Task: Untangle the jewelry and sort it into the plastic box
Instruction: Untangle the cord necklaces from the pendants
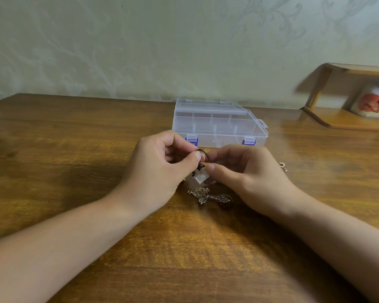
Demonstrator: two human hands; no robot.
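Currently logged, all places relative to the plastic box (219, 125):
Box: sat closed on the worktop (74, 149), latches facing the person, compartments looked bare through the lid.
Left hand (160, 169): just in front of the box, fingers (198, 155) pinching a dark cord (202, 152) at its loop.
Right hand (247, 173): also just in front, thumb and forefinger closed narrow on the same cord, probably to pull the strands apart against the left-hand pinch.
Clear pendant (200, 178): hung from the cord between both hands, lifted off the worktop so the knot could be worked freely.
Tangled chains (210, 196): lay further toward the person, untouched.
Small gold piece (282, 167): front-right of the box, well apart.
Status: untangling, nothing sorted yet.
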